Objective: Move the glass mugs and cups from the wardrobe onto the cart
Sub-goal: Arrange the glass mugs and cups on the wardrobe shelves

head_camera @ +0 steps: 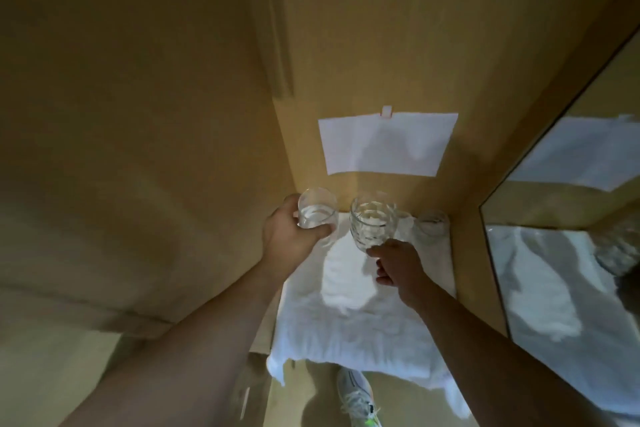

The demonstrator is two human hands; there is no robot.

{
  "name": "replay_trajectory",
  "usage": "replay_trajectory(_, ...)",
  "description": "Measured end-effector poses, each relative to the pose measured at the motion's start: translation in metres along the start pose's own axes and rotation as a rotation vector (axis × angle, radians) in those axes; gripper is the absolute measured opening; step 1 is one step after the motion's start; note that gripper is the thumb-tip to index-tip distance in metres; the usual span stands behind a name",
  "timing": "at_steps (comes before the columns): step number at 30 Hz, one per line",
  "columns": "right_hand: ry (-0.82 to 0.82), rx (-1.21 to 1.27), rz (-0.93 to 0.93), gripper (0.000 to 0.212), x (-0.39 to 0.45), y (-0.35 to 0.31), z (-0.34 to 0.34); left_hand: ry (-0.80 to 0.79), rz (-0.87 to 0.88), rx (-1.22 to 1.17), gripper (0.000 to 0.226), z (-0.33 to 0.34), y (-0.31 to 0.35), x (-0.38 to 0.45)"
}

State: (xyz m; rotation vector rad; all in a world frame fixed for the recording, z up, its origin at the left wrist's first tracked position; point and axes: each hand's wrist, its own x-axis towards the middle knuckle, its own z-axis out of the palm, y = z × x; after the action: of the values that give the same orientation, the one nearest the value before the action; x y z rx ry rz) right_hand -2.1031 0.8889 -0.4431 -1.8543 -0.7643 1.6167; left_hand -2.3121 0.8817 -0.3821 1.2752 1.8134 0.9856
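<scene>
Inside the wooden wardrobe, a white cloth (363,319) covers the shelf. My left hand (287,236) grips a plain clear glass cup (317,210) at the back left, fingers curled round its side. My right hand (398,265) holds a patterned glass mug (370,224) by its lower right side, lifted a little above the cloth. A third small glass (431,224) stands on the cloth at the back right corner, and another glass (403,218) seems to sit just behind the mug, blurred. The cart is out of view.
A white paper sheet (386,144) is taped to the wardrobe's back wall. A mirrored panel (568,253) forms the right side. The left wooden wall (173,149) stands close to my left arm. A white sneaker (358,399) shows on the floor below the shelf edge.
</scene>
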Motion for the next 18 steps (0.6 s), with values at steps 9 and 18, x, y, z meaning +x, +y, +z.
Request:
replay_trajectory(9, 0.027, -0.074, -0.402, 0.015, -0.168, -0.096, -0.033, 0.147, 0.289, -0.050, 0.060, -0.077, 0.131, -0.082)
replay_trajectory(18, 0.081, -0.023, -0.646, 0.055, -0.319, -0.109, -0.060, 0.226, 0.529, -0.238, 0.085, -0.131, 0.192, -0.176)
